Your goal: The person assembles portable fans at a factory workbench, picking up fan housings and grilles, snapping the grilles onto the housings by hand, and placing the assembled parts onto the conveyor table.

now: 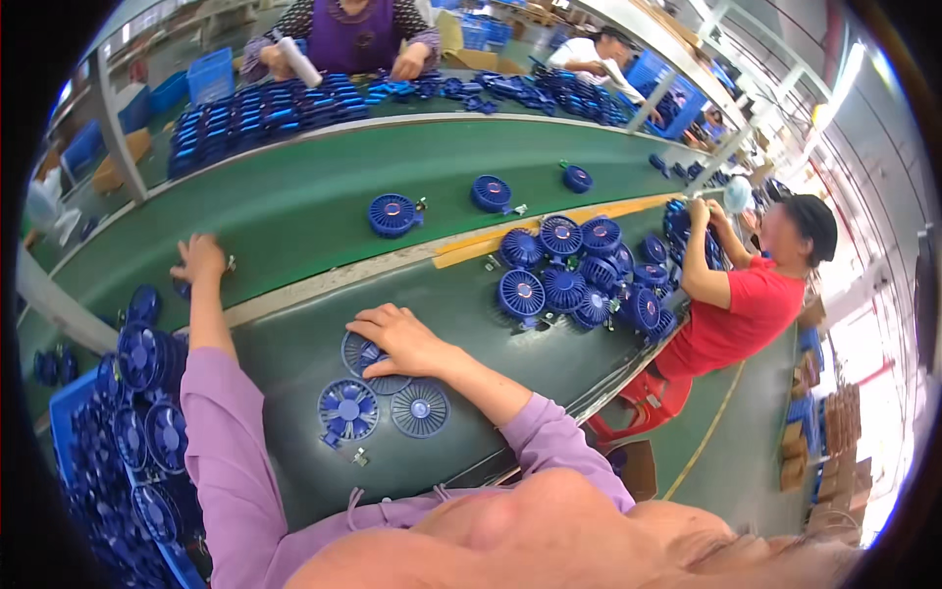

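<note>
- Desk (294,344) of dark green matting, long and curved by the lens, with a green conveyor belt (324,211) running beside it along the far edge.
- Factory hall around, lit from the right; another work line beyond the belt, heaped with dark blue parts (265,108).
- Seated person in a purple vest (348,39) at that far line; person in a red shirt (736,314) at the right end of the desk, hands among a pile of blue fan housings (574,270).
- Blue crate (128,442) at the lower left, packed with round blue fan parts.
- Left hand (199,258) stretched far forward in a lilac sleeve, resting on the near edge of the belt, fingers curled loosely; whether anything is held, cannot tell.
- Right hand (402,339) flat and spread, palm down, pressing on a round blue fan grille (361,353) on the desk, not clenched around it.
- Two more round fan discs (348,409) just beside that grille, nearer the body, lying flat and touching each other.
</note>
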Available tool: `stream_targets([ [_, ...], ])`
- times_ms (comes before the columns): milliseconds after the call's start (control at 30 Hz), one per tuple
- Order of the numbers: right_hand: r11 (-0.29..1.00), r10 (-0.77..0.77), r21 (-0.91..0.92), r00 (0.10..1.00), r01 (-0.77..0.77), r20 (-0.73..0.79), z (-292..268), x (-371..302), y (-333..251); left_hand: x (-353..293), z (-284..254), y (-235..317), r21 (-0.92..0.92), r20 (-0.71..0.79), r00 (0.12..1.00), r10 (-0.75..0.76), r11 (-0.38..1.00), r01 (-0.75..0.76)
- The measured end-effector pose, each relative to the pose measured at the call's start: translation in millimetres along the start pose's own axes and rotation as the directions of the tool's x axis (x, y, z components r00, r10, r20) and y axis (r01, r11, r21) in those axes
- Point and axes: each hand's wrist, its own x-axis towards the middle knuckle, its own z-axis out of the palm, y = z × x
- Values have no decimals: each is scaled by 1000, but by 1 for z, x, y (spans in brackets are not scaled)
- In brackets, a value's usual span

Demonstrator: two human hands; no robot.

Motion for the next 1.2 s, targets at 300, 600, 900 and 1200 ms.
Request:
stream_targets([
  [300, 954, 159, 241, 983, -178, 95, -4, 4, 17, -33, -30, 23, -72, 48, 998, 45, 997, -42],
  [600, 606, 54, 783, 990, -139, 134, -23, 14, 14, -105, 13, 47, -894, -300, 945, 130, 307, -326],
  [900, 599, 175, 799, 981, -41, -81, -32, 37, 8, -185, -3, 59, -560, 246, 787, 566, -580, 592],
  [1200, 984, -154, -22, 780, 177, -607, -18, 75, -35, -205, -25, 65, -338, 186, 685, 704, -609, 718],
])
